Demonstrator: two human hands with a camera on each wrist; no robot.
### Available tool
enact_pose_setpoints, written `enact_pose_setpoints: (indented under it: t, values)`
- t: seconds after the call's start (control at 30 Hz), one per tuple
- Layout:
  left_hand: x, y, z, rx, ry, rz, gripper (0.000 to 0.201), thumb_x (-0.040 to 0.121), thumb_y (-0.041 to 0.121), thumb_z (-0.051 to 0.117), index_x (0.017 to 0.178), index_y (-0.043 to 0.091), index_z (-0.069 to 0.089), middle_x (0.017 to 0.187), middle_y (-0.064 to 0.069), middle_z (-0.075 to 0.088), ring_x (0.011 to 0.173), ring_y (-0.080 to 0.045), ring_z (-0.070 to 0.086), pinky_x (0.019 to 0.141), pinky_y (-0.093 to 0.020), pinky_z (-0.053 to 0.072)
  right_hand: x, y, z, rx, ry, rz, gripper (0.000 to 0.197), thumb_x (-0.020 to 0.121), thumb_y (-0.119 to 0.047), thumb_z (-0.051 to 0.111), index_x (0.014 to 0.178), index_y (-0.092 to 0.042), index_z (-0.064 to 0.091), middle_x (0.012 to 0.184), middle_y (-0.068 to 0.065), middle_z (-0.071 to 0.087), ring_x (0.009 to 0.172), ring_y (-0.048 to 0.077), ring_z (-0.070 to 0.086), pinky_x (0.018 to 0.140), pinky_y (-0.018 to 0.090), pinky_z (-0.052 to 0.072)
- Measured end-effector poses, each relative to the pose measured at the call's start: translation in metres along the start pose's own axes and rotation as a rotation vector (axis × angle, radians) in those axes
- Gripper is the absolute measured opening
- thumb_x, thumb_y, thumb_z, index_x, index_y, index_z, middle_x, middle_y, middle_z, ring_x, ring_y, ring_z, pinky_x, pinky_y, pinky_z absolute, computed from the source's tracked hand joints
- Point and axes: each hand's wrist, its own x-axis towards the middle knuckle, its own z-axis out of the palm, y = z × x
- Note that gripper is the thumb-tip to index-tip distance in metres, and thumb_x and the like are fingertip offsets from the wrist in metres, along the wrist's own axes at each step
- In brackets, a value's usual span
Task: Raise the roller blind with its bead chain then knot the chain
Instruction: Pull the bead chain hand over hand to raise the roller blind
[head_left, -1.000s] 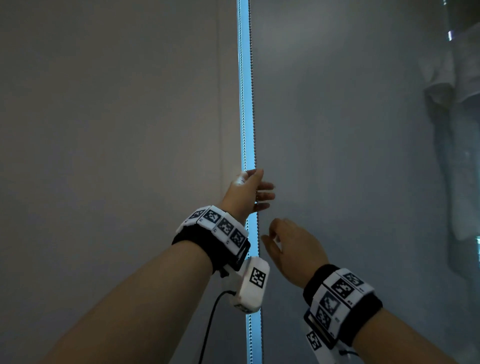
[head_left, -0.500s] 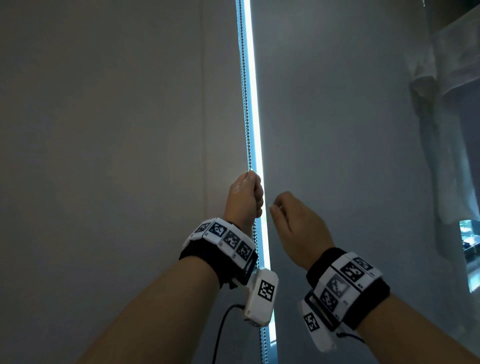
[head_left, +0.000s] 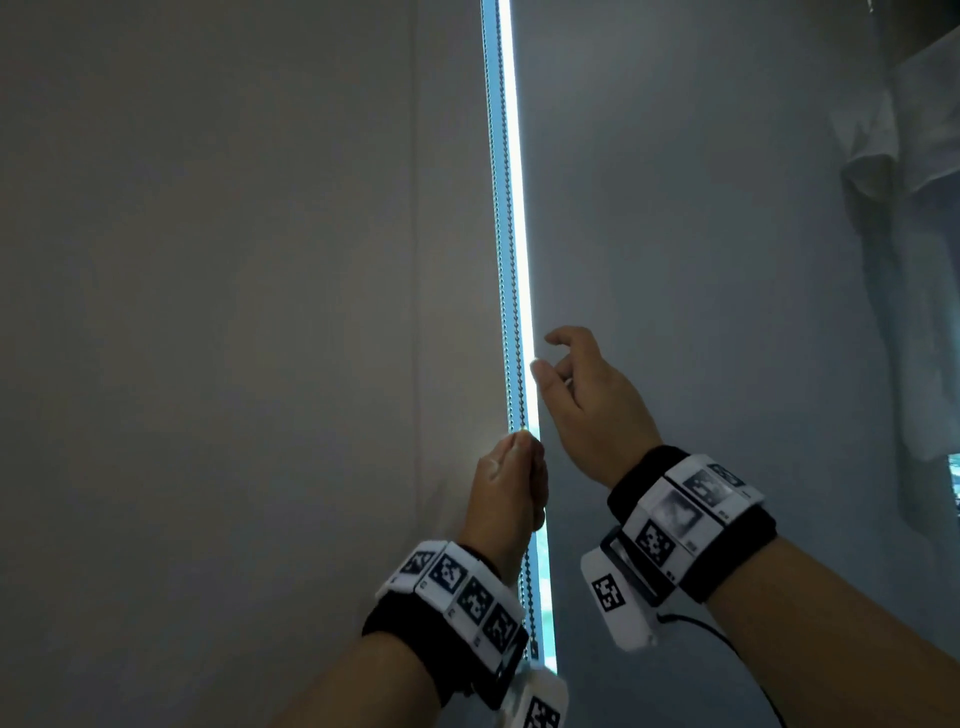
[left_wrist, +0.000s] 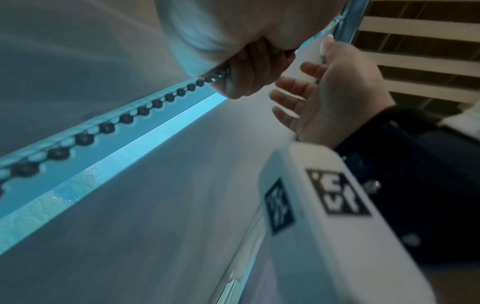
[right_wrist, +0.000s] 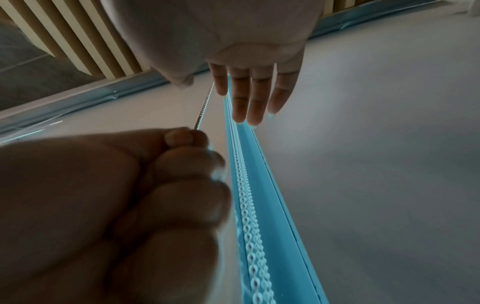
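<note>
The bead chain (head_left: 505, 218) hangs in the bright gap between two grey roller blinds, the left blind (head_left: 260, 286) and the right blind (head_left: 701, 260). My left hand (head_left: 514, 480) grips one strand of the chain in a fist, low in the gap. In the left wrist view the beads (left_wrist: 126, 118) run out of that fist (left_wrist: 246, 72). My right hand (head_left: 558, 364) is above it, just right of the chain, fingers loose and holding nothing. The right wrist view shows its straight fingers (right_wrist: 249, 96) next to the second strand (right_wrist: 246, 205), with the left fist (right_wrist: 176, 181) below.
A white garment (head_left: 893, 130) hangs at the far right, with a sliver of window (head_left: 955, 483) below it. Wooden slats (left_wrist: 415, 51) line the ceiling above the blinds' head rail (right_wrist: 103, 96). Cabled camera units hang from both wrists.
My left hand went from loosely open to a fist on the chain and has moved down with it. My right hand has risen above the left, toward the chain.
</note>
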Motion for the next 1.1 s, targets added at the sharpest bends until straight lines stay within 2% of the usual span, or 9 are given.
enact_pose_setpoints:
  t: [0.27,0.4,0.5,0.63,0.7,0.77,0.9,1.03,1.1]
  values:
    - [-0.019,-0.014,0.013,0.02,0.047,-0.011,0.038,0.097,0.015,0.036,0.059,0.018,0.034,0.051,0.004,0.03,0.043,-0.009,0.025,0.04,-0.02,0.022,0.031,-0.01,0.005,0.299,-0.062,0.118,0.052,0.092,-0.04,0.047,0.136,-0.021,0.03,0.087,-0.004,0.059,0.083,0.017,0.062,0.08,0.033,0.048]
    - [-0.032,-0.025,0.017,-0.027,0.053,-0.066,0.036,0.098,0.022,0.04,0.064,0.018,0.052,0.047,0.005,0.047,0.04,-0.01,0.039,0.041,-0.019,0.029,0.055,-0.026,0.001,0.541,-0.111,0.22,0.048,0.093,-0.036,0.049,0.135,-0.023,0.029,0.105,0.016,0.061,0.07,0.019,0.065,0.062,0.03,0.052]
    - [-0.038,-0.035,0.014,-0.001,0.02,-0.064,0.044,0.1,0.016,0.033,0.062,0.021,0.054,0.048,0.002,0.038,0.04,-0.011,0.025,0.045,-0.024,0.018,0.065,-0.033,-0.005,0.649,-0.152,0.27,0.04,0.095,-0.033,0.045,0.131,-0.022,0.032,0.089,0.009,0.06,0.05,0.017,0.054,0.046,0.023,0.048]
    - [-0.042,-0.042,0.011,0.097,-0.019,-0.056,0.037,0.098,0.013,0.035,0.065,0.015,0.053,0.044,0.005,0.037,0.039,-0.009,0.026,0.042,-0.022,0.02,0.065,-0.026,0.0,0.624,-0.17,0.289,0.024,0.098,-0.034,0.036,0.096,-0.016,0.051,0.06,-0.003,0.04,0.035,0.002,0.036,0.041,0.016,0.031]
    - [-0.042,-0.04,0.01,0.128,-0.072,-0.08,0.043,0.098,0.003,0.031,0.061,0.014,0.051,0.04,0.007,0.045,0.035,-0.003,0.035,0.04,-0.015,0.026,0.061,-0.02,0.003,0.603,-0.117,0.25,0.035,0.098,-0.034,0.034,0.067,-0.021,0.041,0.055,-0.007,0.032,0.032,0.003,0.03,0.042,0.016,0.025]
    - [-0.035,-0.037,0.008,0.177,-0.07,-0.112,0.042,0.099,0.008,0.031,0.061,0.014,0.049,0.042,0.006,0.05,0.038,-0.001,0.04,0.043,-0.012,0.031,0.056,-0.016,0.005,0.557,-0.064,0.17,0.04,0.099,-0.031,0.034,0.06,-0.023,0.027,0.054,-0.008,0.026,0.039,0.005,0.026,0.046,0.019,0.024]
    - [0.005,-0.02,0.005,0.033,-0.087,-0.143,0.055,0.091,0.056,0.021,0.084,0.017,0.058,0.066,0.007,0.066,0.059,-0.005,0.059,0.058,-0.019,0.046,0.041,-0.007,0.008,0.411,-0.065,0.056,0.041,0.099,-0.024,0.035,0.059,-0.023,0.027,0.056,-0.006,0.031,0.05,0.011,0.029,0.055,0.029,0.027]
    - [0.046,0.022,0.008,-0.115,-0.082,-0.082,0.06,0.095,0.055,0.017,0.103,0.013,0.059,0.09,-0.006,0.067,0.079,-0.014,0.065,0.073,-0.024,0.053,0.01,0.006,0.019,0.288,-0.1,-0.002,0.034,0.098,-0.027,0.035,0.064,-0.024,0.041,0.064,-0.003,0.049,0.064,0.021,0.048,0.067,0.034,0.038]
    - [0.061,0.041,0.01,-0.109,-0.069,-0.012,0.054,0.096,0.05,0.021,0.108,0.011,0.057,0.089,-0.01,0.068,0.075,-0.016,0.068,0.071,-0.027,0.054,-0.007,0.013,0.027,0.287,-0.161,-0.004,0.031,0.096,-0.032,0.031,0.085,-0.019,0.056,0.079,0.008,0.062,0.075,0.026,0.057,0.071,0.037,0.045]
